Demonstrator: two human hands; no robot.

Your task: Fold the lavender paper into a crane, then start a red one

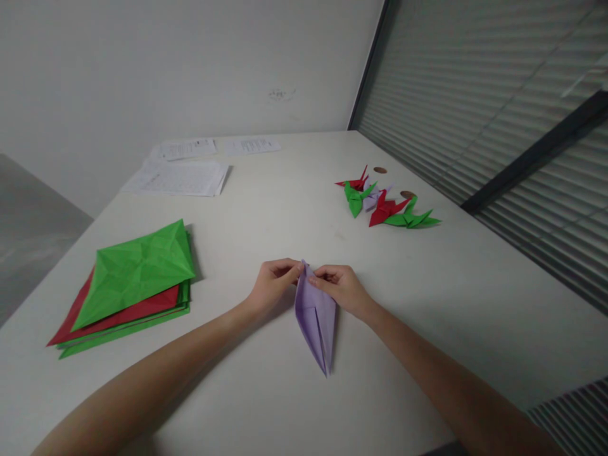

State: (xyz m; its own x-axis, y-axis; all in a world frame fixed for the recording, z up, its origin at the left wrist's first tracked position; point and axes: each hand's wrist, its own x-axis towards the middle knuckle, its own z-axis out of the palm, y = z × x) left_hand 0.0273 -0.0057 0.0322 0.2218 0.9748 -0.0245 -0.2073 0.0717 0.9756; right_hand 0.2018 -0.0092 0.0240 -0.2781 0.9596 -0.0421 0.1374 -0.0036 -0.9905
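A light purple sheet of origami paper (317,316), folded into a long diamond, is between my two hands over the white table. Its split lower points aim toward me, with a slit running up the middle. My left hand (275,282) pinches the upper left edge near the top tip. On the other side, my right hand (342,288) grips the upper right edge, thumb lying on the paper's face. Both hands are closed on the paper, and the fingertips behind it are hidden.
To the left lies a stack of creased green paper (142,266) with red paper (152,305) under the top sheet. Several folded paper cranes (387,209), red, green and purple, sit at the right rear. Printed sheets (180,178) lie far left. Blinds (498,95) border the table's right side.
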